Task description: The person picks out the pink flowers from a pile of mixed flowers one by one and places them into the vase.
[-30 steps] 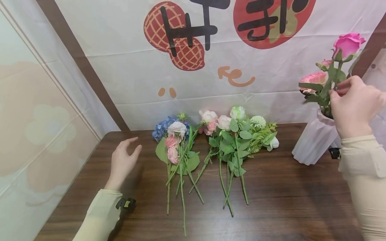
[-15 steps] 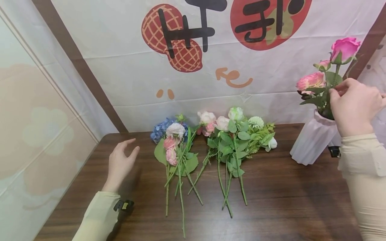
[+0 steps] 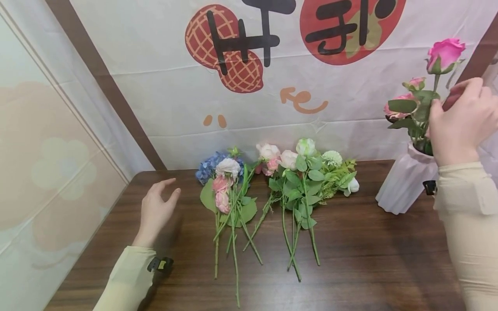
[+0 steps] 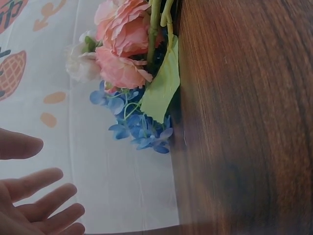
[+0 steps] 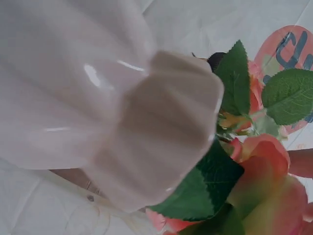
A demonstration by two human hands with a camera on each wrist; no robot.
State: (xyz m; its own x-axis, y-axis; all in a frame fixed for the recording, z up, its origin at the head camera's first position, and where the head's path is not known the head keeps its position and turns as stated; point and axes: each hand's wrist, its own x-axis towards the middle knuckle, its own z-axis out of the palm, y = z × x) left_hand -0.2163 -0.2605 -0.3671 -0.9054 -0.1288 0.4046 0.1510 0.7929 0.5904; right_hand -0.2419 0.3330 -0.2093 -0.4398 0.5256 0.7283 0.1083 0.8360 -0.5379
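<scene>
My right hand is at the leaves and stem of a bright magenta rose, which stands in a ribbed white vase. Its fingers are loosely bent, with thumb and fingers apart and the thumb tip right at a leaf. Pink flowers and green leaves share the vase mouth; in the right wrist view they partly hide the fingertips. My left hand hovers at the table's left with relaxed fingers, holding nothing. Nearest to it lies a blue hydrangea, beside pink blooms.
Several loose stems lie mid-table: a white bloom over the hydrangea, pale roses, a green pompom flower and leafy sprigs. A printed cloth wall closes off the back of the brown table.
My right hand has moved up along the rose stem and its thumb and fingers have parted. The rose dipped slightly, then rose again. The left hand stays where it was.
</scene>
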